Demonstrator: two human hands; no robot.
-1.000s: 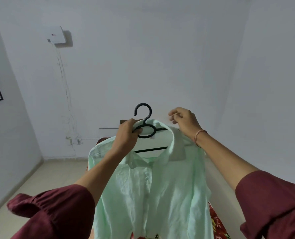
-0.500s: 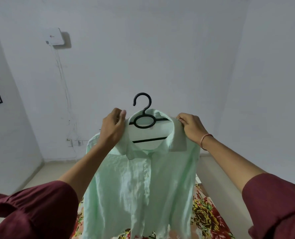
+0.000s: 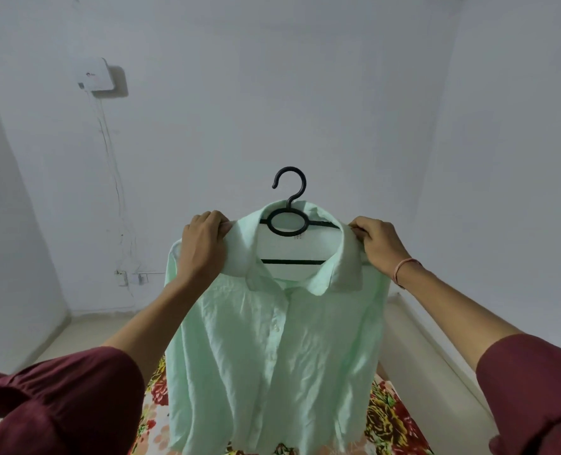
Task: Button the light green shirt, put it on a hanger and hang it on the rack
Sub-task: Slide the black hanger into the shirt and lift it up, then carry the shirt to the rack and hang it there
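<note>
The light green shirt (image 3: pixel 272 356) hangs in front of me on a black plastic hanger (image 3: pixel 288 205), its front placket closed and its collar folded down. The hanger's hook stands up above the collar, and its lower bar shows inside the neck opening. My left hand (image 3: pixel 202 249) grips the shirt's left shoulder beside the collar. At the other shoulder, my right hand (image 3: pixel 379 244) pinches the cloth at the collar's edge. Both arms are raised and hold the shirt up in the air. No rack is in view.
A flowered bedsheet (image 3: pixel 390 418) lies below the shirt. White walls stand ahead and to the right, with a white box (image 3: pixel 95 75) and a cable running down to wall sockets (image 3: pixel 131 277). A pale tiled floor (image 3: pixel 89 333) shows at the left.
My left hand let go of the hanger's neck and moved out to the shirt's left shoulder. My right hand shifted to the right shoulder. The collar now lies neater around the hanger.
</note>
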